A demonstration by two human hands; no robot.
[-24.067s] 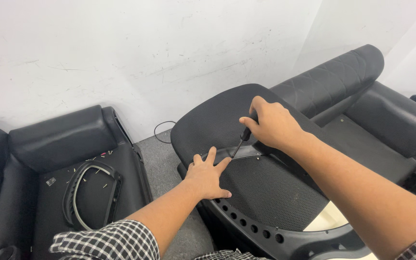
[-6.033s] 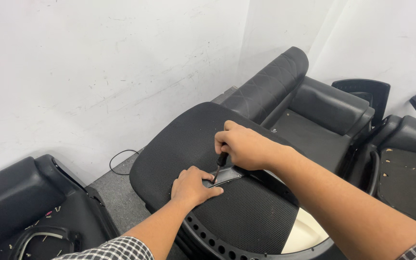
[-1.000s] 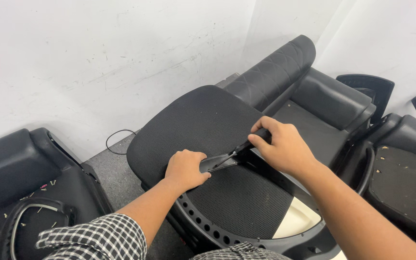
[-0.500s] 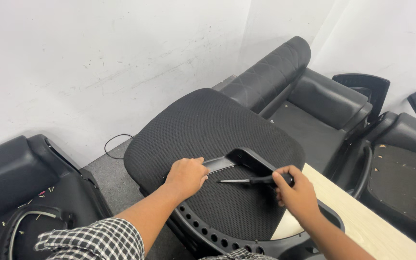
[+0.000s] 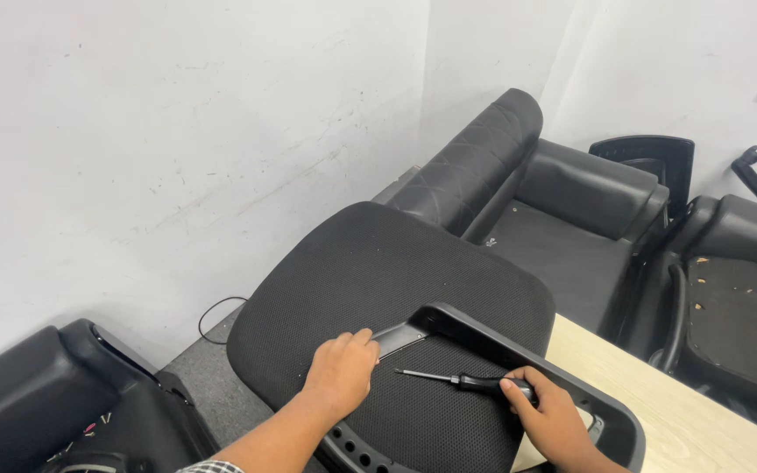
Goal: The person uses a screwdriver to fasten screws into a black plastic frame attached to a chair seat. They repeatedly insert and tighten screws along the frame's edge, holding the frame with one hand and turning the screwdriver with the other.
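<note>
Matt black mesh-cloth seat cushion (image 5: 370, 280)

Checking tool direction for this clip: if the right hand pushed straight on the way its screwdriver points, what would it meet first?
The right hand holds a screwdriver aimed at the grey metal plate beside the left hand. The tip would probably meet that plate first, though depth is unclear.

a: what's under the hands?
b: a black mesh seat cushion (image 5: 387, 280) lying on the wooden tabletop (image 5: 694, 420). the left hand (image 5: 341, 372) presses on the grey metal plate (image 5: 399, 337) at the end of a black plastic arm (image 5: 527, 350).
a: and the right?
b: the right hand (image 5: 549, 416) grips the black handle of a screwdriver (image 5: 462, 379), shaft lying on the mesh, tip pointing toward the left hand.
a: around them?
b: black sofa parts (image 5: 571, 193) against a white wall (image 5: 177, 131).
</note>
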